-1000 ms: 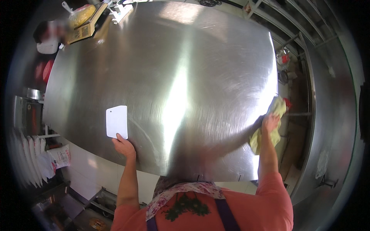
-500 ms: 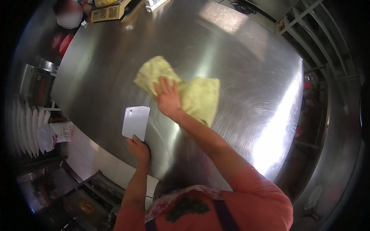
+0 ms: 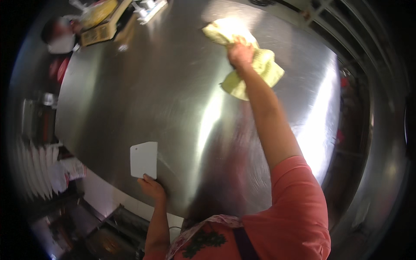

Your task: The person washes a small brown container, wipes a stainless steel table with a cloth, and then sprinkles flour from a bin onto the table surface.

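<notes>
A broad stainless steel table (image 3: 143,91) lies before me. My left hand (image 3: 151,187) is near its front edge, thumb and fingers closed on the near edge of a white flat dough scraper (image 3: 144,160) with a small hole in one corner. Far forward to the right, my right hand (image 3: 240,53) rests on a rumpled yellow cloth (image 3: 266,67), pressing it against the steel. Its fingers look apart and stretched over the cloth, slightly blurred. The cloth spreads out on both sides of the hand.
At the far left corner stand a cardboard box (image 3: 99,34) and a white holder (image 3: 151,12) with small items. A person (image 3: 60,37) is beyond that corner. White sacks (image 3: 37,169) stand at the left. Metal racks (image 3: 342,34) line the right side.
My right hand has slid the yellow cloth forward and to the right, the arm now stretched out. The left hand still holds the scraper near the front edge. The view has shifted somewhat.
</notes>
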Available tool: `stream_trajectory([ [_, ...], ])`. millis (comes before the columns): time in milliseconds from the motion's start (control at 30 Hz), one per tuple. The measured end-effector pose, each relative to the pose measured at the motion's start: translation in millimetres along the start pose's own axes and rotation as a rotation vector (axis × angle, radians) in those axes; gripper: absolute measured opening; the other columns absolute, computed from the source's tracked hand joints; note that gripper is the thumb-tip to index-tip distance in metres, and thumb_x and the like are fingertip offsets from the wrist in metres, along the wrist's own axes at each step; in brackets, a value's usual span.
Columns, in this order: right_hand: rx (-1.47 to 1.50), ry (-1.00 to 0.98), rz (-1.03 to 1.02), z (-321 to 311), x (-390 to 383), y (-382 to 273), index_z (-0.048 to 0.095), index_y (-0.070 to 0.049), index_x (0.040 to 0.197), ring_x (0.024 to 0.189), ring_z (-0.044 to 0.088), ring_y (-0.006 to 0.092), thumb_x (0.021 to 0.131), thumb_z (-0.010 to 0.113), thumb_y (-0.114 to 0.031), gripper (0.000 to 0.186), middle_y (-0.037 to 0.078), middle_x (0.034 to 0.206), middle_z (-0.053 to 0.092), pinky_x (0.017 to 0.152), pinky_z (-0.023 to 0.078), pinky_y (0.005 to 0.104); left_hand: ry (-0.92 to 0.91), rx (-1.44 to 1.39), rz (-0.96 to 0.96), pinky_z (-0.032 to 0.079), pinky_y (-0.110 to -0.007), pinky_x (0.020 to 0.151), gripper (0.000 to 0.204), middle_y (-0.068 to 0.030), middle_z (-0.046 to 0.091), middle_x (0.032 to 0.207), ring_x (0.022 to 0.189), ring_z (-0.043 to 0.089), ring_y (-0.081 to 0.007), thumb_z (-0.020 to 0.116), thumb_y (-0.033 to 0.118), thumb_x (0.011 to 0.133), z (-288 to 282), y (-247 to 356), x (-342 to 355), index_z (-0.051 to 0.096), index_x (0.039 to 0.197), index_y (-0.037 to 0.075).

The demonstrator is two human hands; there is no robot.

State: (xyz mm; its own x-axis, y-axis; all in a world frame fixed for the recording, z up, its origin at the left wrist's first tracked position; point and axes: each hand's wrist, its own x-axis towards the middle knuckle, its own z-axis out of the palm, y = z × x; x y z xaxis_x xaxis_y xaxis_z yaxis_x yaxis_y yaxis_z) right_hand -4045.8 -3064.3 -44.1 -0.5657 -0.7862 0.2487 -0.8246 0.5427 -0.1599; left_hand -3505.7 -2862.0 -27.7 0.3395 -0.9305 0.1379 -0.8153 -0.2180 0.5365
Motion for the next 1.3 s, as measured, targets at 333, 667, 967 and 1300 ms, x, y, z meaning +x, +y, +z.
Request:
stream_trajectory([
  [333,-0.741,0.279,0.341,-148.2,-370.1,390.2,0.057,-0.001,0.103,0.097,0.055,0.0332,0.082,0.054,-0.018,0.027,0.018,0.104,0.058,0.084,0.045,0.0399,-0.037,0.060,0.066,0.040,-0.046,0.065,0.038,-0.0231,0.052,0.077,0.070,0.051,-0.0416,0.037,0.034,0.096,-4.5,1.7,-1.4,0.043,0.085,-0.003],
  [667,-0.575,0.201,0.949,-188.5,-744.4,326.8,0.061,-0.011,0.088,0.069,0.058,0.0218,0.082,0.058,-0.028,0.019,0.007,0.079,0.060,0.057,0.047,0.0349,-0.063,0.161,0.145,0.043,-0.051,0.067,0.043,-0.0259,0.057,0.082,0.078,0.056,-0.0454,0.035,0.038,0.096,-21.8,4.7,-11.6,0.046,0.088,-0.003],
  [967,-0.561,0.498,1.347,-221.2,-729.7,170.2,0.055,-0.008,0.113,0.115,0.045,0.0329,0.082,0.057,-0.020,0.034,0.014,0.123,0.049,0.089,0.039,0.0419,-0.060,0.052,0.187,0.043,-0.055,0.070,0.044,-0.0283,0.059,0.084,0.082,0.057,-0.0459,0.036,0.037,0.095,-24.0,-2.1,-16.0,0.048,0.090,-0.006],
  [1300,0.641,0.030,0.318,-232.3,-775.2,-42.5,0.059,-0.004,0.103,0.105,0.050,0.0349,0.076,0.056,-0.009,0.028,0.018,0.115,0.052,0.083,0.045,0.0403,-0.141,-0.253,0.239,0.043,-0.051,0.077,0.044,-0.0313,0.059,0.095,0.086,0.057,-0.0430,0.041,0.028,0.093,-24.6,-34.4,-8.0,0.053,0.099,-0.014],
])
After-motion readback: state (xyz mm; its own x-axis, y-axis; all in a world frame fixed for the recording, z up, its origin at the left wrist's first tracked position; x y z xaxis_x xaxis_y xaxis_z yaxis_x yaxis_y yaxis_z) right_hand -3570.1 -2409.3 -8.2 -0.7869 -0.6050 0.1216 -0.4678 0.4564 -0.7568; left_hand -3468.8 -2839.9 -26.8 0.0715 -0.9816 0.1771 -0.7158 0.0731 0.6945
